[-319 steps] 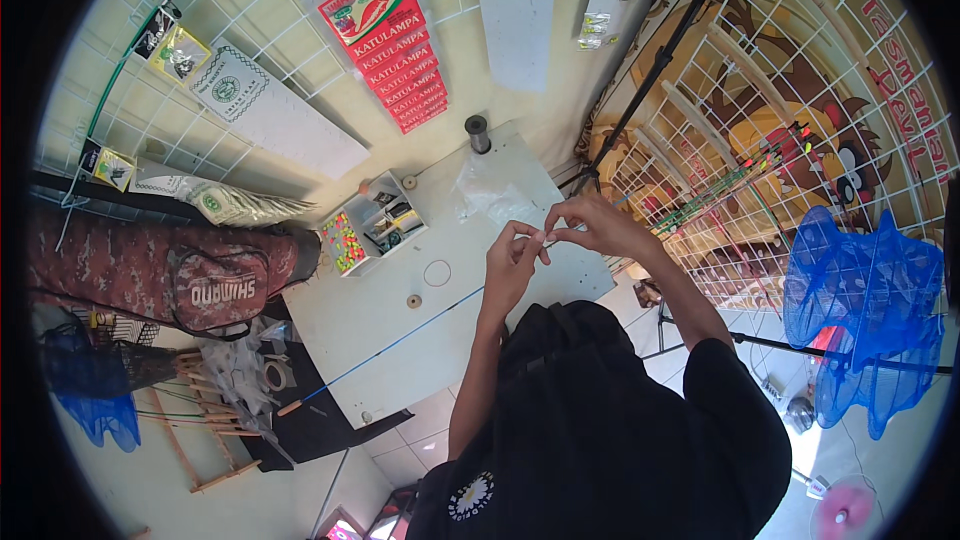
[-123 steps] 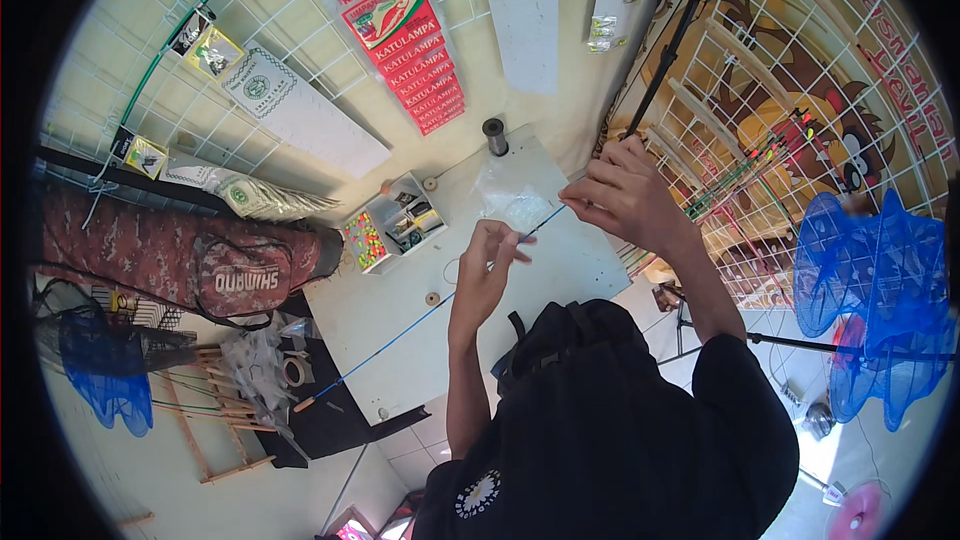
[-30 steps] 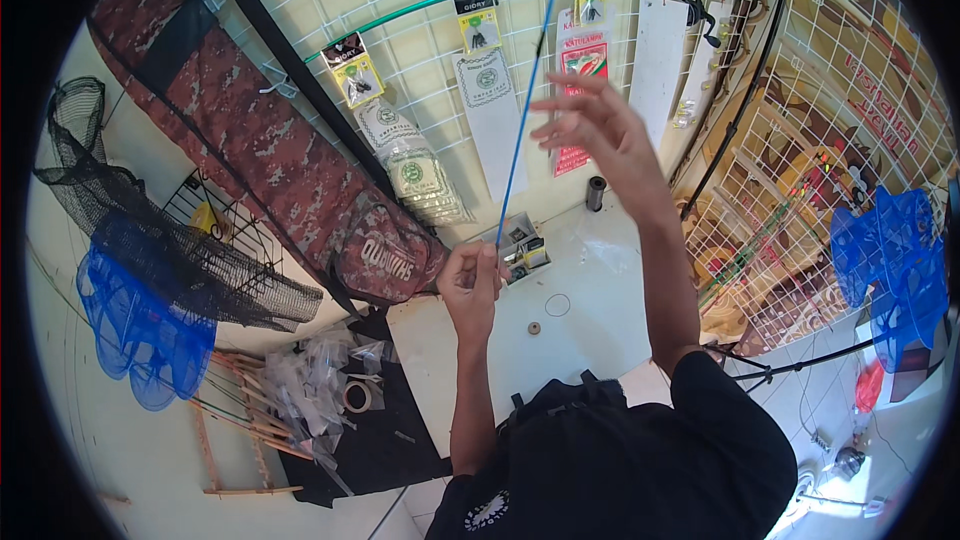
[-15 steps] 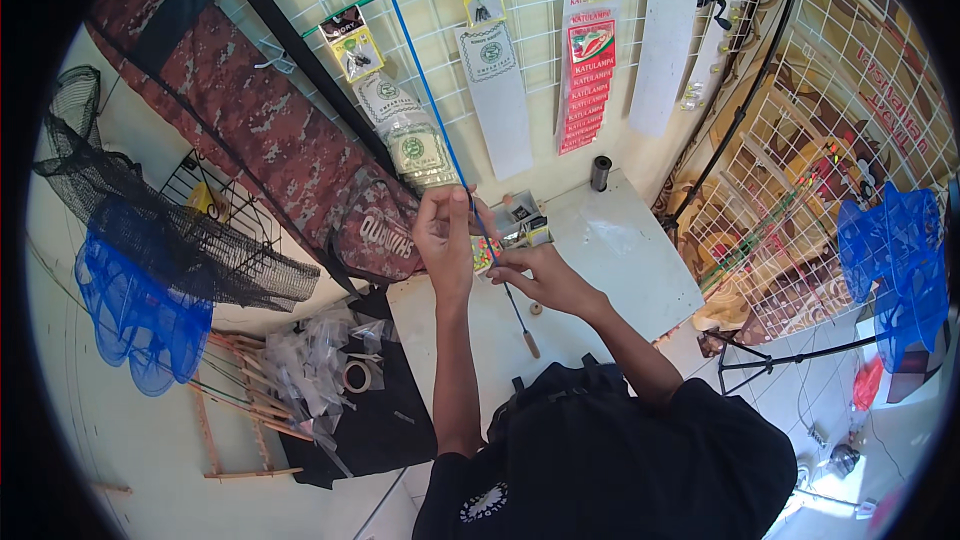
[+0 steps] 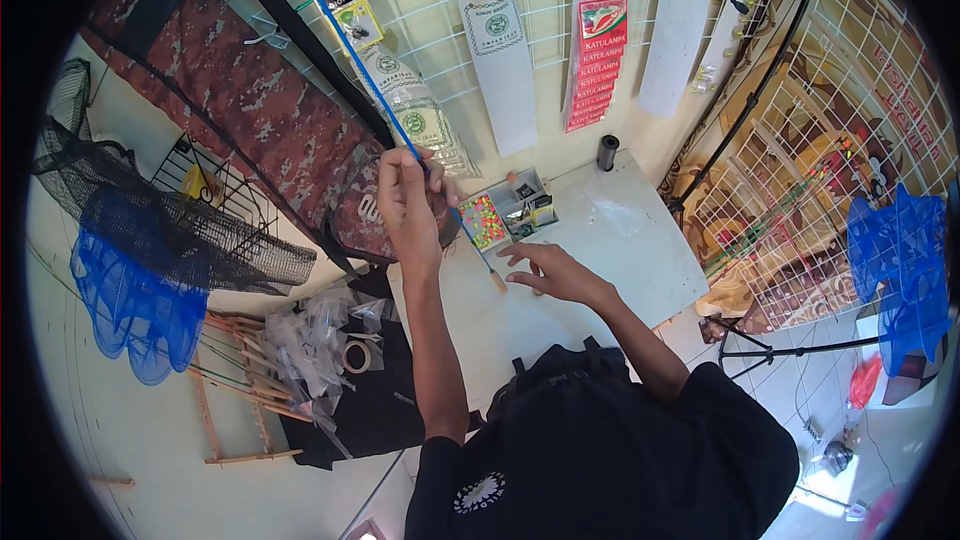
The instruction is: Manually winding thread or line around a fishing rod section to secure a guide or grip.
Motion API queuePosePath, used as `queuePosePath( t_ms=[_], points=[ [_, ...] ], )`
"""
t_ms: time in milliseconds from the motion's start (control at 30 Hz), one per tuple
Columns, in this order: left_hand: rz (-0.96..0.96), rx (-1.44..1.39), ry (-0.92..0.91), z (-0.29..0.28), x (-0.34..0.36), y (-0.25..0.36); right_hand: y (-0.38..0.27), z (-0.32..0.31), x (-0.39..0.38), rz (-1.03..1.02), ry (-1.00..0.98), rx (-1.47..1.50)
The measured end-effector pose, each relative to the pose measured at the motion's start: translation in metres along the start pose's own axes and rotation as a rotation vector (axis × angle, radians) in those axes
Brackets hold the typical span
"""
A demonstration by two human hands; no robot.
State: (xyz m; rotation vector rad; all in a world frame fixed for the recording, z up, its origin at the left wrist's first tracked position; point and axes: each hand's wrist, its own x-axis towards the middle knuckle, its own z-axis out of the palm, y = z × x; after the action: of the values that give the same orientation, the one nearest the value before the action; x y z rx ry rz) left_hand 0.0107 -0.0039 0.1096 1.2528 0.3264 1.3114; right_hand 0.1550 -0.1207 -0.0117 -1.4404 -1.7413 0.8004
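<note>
We hold the thin blue rod point(image 5: 372, 90) clenched in our left hand point(image 5: 408, 202), its butt end resting near the middle of the white bench point(image 5: 620, 240), while our right hand point(image 5: 548, 270) lies open, grasping nothing, just beside that butt. The long tip could snag the wire wall grid point(image 5: 430, 30) or hanging packets point(image 5: 500, 70), or the butt could knock the bead tray point(image 5: 487, 222) at the bench's back edge

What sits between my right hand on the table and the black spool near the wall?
In the head view, the small compartment box with coloured beads lies between the right hand and the black spool, toward the left; otherwise bare white table.
</note>
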Motion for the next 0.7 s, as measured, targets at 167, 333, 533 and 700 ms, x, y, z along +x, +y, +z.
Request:
queuePosePath(
  t_ms=[167, 333, 533, 700],
  points=[
    [-0.003, 0.006, 0.018, 0.001, 0.003, -0.003, 0.017, 0.024, -0.014, 0.104, 0.008, 0.128],
    [0.028, 0.214, 0.042, -0.004, -0.002, -0.013, 0.023, 0.043, -0.028, 0.113, 0.112, 0.270],
    [-0.039, 0.349, 0.047, -0.026, -0.018, -0.043, 0.042, 0.057, -0.030, 0.068, 0.291, 0.465],
    [-0.160, 0.475, 0.029, -0.048, -0.040, -0.072, 0.076, 0.074, -0.031, 0.303, 0.569, 0.597]
  ],
)
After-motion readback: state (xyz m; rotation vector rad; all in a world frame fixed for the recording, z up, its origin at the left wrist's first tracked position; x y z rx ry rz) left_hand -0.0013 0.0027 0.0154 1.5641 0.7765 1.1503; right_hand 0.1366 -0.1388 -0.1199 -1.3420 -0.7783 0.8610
